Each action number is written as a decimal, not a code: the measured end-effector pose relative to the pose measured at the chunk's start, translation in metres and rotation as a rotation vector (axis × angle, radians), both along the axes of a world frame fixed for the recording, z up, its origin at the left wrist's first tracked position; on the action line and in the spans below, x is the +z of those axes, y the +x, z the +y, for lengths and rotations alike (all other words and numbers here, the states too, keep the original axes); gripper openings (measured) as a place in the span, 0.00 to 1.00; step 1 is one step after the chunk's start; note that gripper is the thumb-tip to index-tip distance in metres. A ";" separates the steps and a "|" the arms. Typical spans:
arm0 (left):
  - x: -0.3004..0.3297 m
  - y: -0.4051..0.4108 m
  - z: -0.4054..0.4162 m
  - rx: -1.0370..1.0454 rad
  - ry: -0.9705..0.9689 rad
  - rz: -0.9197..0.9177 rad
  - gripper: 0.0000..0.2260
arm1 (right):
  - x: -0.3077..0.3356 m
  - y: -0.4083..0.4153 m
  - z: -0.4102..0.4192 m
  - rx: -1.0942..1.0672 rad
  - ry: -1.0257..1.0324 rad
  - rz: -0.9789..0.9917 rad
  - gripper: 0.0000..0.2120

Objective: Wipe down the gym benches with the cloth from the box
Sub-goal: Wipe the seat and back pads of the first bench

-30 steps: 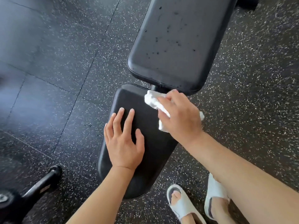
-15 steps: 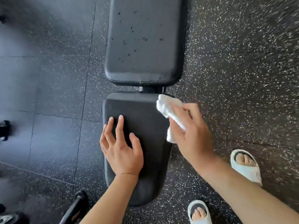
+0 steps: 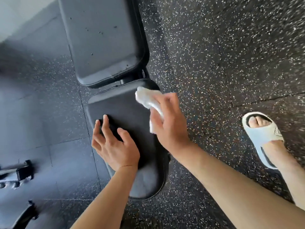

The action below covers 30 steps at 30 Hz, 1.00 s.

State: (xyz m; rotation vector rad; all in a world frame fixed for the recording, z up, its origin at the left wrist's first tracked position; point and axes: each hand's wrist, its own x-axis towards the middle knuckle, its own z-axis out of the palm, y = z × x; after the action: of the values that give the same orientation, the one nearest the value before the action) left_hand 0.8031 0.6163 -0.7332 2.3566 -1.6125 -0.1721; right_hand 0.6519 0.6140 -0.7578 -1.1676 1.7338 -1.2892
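A black padded vinyl gym bench seat (image 3: 130,111) lies on speckled rubber floor (image 3: 214,55). The left hand (image 3: 113,146), fingers spread and relaxed, rests on its near-left part. The right hand (image 3: 168,123) grips a crumpled white cloth (image 3: 148,98) at its far-right edge.

Both forearms bare, no sleeves, no watch or rings visible on left hand (image 3: 113,146) or right hand (image 3: 168,123). Bare leg at right; foot in white open-toe slide sandal (image 3: 262,138), ribbed strap.

Two black bench pads (image 3: 105,40) (image 3: 130,113), one white cloth (image 3: 148,98), two bare hands (image 3: 113,146) (image 3: 168,123), one white slide sandal (image 3: 262,134)
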 end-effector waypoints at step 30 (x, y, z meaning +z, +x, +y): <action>0.004 -0.003 0.001 0.003 0.003 -0.025 0.24 | 0.013 -0.016 -0.046 0.100 0.004 0.233 0.12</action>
State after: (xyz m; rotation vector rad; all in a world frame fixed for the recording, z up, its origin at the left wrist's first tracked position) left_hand 0.8006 0.6171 -0.7296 2.3727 -1.6205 -0.1455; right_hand 0.6359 0.5679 -0.7448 -1.4306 1.8142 -1.1264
